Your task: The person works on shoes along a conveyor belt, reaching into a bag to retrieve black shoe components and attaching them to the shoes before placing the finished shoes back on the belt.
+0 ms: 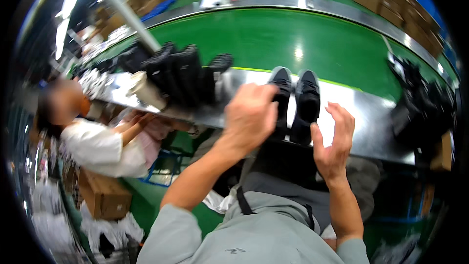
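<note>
A pair of black shoes stands side by side on the metal bench [364, 117] in front of me, toes pointing away: a left shoe [280, 80] and a right shoe [308, 100]. Next to the left shoe is my left hand [251, 115], slightly blurred, its fingers bent and the thumb apart from them. It overlaps the shoe's edge in view; whether it touches cannot be made out. On the other side, my right hand [334, 142] is open beside the right shoe's heel, thumb and fingers spread with nothing between them.
Several black shoes [181, 73] stand bunched on the bench at the left, near a beige roll-like object [146, 90]. More dark shoes [425, 107] are piled at the right end. A seated person [105, 142] is at the left, beside a cardboard box [105, 195].
</note>
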Demonstrator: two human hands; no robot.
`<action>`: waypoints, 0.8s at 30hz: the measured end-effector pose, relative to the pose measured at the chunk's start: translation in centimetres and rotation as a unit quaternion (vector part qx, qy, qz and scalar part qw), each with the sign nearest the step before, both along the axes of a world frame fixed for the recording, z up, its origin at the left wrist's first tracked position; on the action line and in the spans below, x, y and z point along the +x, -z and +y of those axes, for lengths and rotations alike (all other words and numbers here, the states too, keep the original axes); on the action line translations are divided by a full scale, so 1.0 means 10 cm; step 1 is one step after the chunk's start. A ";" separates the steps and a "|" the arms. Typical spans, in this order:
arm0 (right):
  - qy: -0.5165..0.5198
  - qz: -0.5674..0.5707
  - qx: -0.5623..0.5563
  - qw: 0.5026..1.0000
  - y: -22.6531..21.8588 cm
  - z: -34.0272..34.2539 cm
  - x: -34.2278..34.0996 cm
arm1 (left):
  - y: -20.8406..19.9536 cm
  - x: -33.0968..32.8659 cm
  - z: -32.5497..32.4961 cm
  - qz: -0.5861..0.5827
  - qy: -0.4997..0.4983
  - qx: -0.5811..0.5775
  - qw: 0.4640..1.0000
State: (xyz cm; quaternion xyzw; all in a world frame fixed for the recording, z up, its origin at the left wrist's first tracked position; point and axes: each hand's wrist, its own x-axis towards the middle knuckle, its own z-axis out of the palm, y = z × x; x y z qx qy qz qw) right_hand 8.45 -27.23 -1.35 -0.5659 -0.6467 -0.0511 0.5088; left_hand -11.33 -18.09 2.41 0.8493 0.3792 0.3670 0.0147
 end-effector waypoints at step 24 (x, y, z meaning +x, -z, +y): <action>0.260 -0.171 -0.193 0.930 0.94 0.13 1.27 | 0.20 0.98 1.50 0.217 0.054 -0.097 0.970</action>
